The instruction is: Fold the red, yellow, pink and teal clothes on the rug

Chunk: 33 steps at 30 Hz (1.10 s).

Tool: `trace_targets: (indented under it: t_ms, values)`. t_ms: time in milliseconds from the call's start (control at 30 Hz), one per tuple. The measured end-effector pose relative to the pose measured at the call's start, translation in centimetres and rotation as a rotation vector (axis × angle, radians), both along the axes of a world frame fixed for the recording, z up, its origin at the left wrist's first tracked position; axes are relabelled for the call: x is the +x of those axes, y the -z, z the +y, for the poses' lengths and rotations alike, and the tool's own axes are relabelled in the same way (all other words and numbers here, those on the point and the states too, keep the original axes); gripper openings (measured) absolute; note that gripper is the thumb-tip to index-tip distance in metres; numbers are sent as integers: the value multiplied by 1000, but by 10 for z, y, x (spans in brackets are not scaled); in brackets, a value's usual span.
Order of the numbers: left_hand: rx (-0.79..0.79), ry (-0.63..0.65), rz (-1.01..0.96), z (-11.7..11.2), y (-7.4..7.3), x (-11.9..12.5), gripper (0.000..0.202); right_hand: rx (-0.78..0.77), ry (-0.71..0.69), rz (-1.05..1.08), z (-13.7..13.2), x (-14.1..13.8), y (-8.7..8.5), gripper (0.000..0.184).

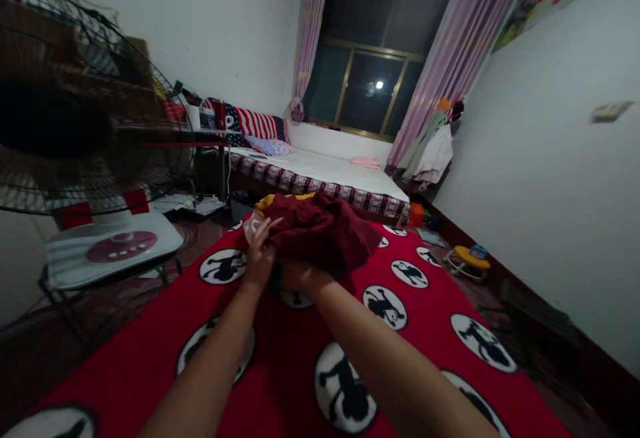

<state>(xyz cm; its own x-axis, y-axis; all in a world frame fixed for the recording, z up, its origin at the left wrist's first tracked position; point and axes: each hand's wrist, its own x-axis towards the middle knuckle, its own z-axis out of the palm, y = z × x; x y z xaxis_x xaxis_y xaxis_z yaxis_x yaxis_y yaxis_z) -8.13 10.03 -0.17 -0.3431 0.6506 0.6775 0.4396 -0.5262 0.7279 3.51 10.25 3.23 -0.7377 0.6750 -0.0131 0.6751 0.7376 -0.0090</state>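
Note:
A crumpled maroon garment (pixel 325 228) with yellow and pale parts at its left end lies toward the far end of a red blanket (pixel 295 385) printed with dark figures in white circles. At the garment's near left side, my left hand (pixel 261 251) touches the cloth with its fingers stretched out and apart. My right hand (pixel 295 275) reaches in beneath the near edge of the garment. Its fingers are hidden by the cloth and shadow, so their grip does not show.
A fan (pixel 75 125) on a white stool (pixel 160 231) stands close on the left. Beyond the blanket is a bed with a white sheet (pixel 320 165) below a window. A low yellow-topped stool (pixel 473 258) stands by the right wall. Clothes (pixel 435 155) hang beside the curtain.

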Motion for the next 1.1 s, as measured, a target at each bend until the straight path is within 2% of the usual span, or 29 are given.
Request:
trace_targets:
  t_ms: [67,200,267,333,400,467,533,600,667,767,867,933,1000,1033,1100]
  values:
    - [-31,60,135,-7,-8,10,31,-31,-58,34,-32,10,8,41]
    - [-112,97,420,-27,-9,20,12,-131,-357,301,-100,46,34,30]
    - [-139,81,518,-37,-4,21,10,-57,-313,540,-116,68,35,30]
    - [-143,64,557,-46,0,21,12,154,-137,802,-110,86,25,32]
    - [-129,72,541,-53,3,20,9,380,110,941,-87,100,15,39]
    - [-107,97,469,-57,5,18,11,437,282,945,-58,109,13,65]
    - [-100,82,344,-59,5,14,14,316,329,923,-34,114,20,80]
    - [-110,8,222,-55,7,7,18,149,330,943,-23,115,32,71]
    - [-140,-80,167,-47,8,-2,26,22,323,1030,-27,115,43,55]
    - [-269,-110,246,-32,11,-11,38,-114,354,1312,-47,123,51,32]
    - [-414,-88,434,-27,14,-7,64,-124,577,1721,-58,151,52,31]
    - [-425,-108,568,-29,13,1,79,8,810,1942,-54,181,51,31]
    - [-395,-169,689,-34,10,11,77,264,998,2059,-45,213,45,28]
    - [-380,-209,747,-36,8,16,74,371,1026,2061,-41,226,39,27]
    - [-370,-267,859,-38,-1,27,69,579,952,2034,-39,241,24,30]
